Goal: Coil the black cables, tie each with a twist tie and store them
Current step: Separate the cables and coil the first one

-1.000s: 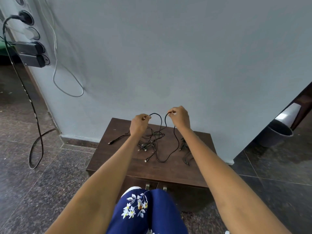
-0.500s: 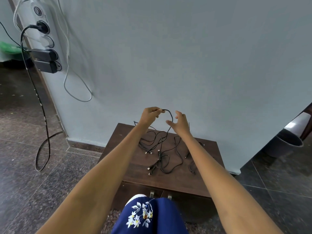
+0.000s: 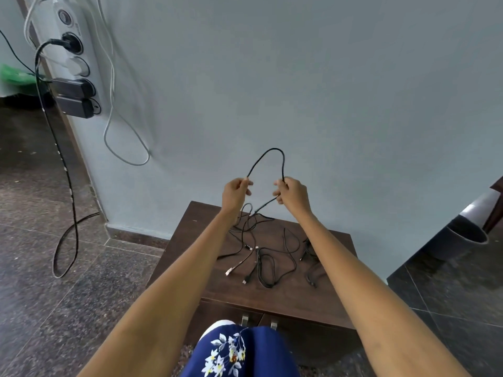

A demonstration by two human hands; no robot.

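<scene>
One black cable [image 3: 268,158] is lifted above the cabinet, bent into a narrow arch against the wall. It is thin, round and matte. The left hand [image 3: 234,195] pinches the arch's left leg between thumb and curled fingers. The right hand [image 3: 292,195] grips the right leg, fingers curled round it; below that hand the cable runs down to the heap. The two hands are near each other, not touching.

The remaining black cables [image 3: 265,263] lie in a loose tangle on the cabinet top [image 3: 337,281], mostly at its middle, with a smaller bunch toward the right. Their number cannot be counted from the tangle; several plug ends show, some with metal tips. No strand visibly hangs over the front edge.

The cabinet is dark brown wood-grain, flat-topped, square-edged, its back against the pale painted wall [image 3: 326,91]. Two metal handles [image 3: 258,321] show on its front. Bare top remains at the left and front of the heap.

The floor [image 3: 68,308] is dark speckled stone tile. One white power strip [image 3: 72,54] is mounted on the wall at upper left, with plugs in it and cords hanging. One grey bin [image 3: 462,238] stands at right, well apart from the cabinet.
</scene>
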